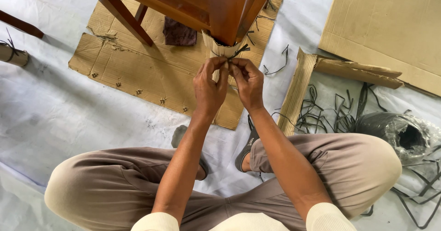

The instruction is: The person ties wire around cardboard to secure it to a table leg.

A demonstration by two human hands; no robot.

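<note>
Hands at twelve o'clock: left hand [209, 91] and right hand [248, 81] pinch the thin black plastic strap [239, 52] around the brown corrugated cardboard wrap [220, 49] (chair leg's foot); best kept taut and snug.

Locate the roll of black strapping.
In the head view, the roll of black strapping lies on the white floor sheet at far right, beside the person's right knee.

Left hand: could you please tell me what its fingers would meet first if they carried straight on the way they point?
Probably the cardboard wrap round the wooden furniture leg; the left hand already pinches at its lower edge.
</note>
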